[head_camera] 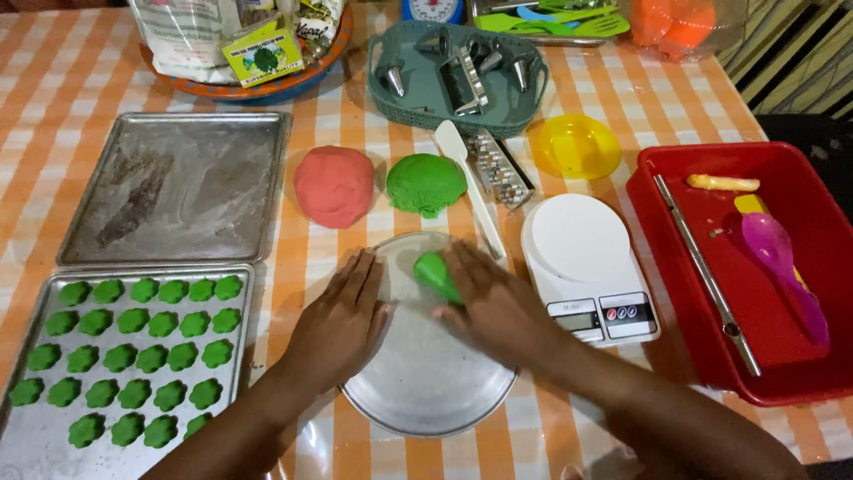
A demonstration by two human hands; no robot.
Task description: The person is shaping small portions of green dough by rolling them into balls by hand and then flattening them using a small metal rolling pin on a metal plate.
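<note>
Orange-and-white checked tablecloth [569, 427] covers the work surface. At near centre sits a round metal pan [426, 391]. The left hand [342, 324] lies flat, fingers together, on the pan's left rim. The right hand [493, 307] presses flat on a small green dough piece [437, 274], which rests at the far edge of the pan. Beyond the pan lie a red dough ball [334, 185] and a green dough ball [426, 183]. A metal baking tray [240, 338] at near left holds rows of green flower-shaped cookies [133, 356]. A white digital kitchen scale [586, 262] stands just right of the pan.
</note>
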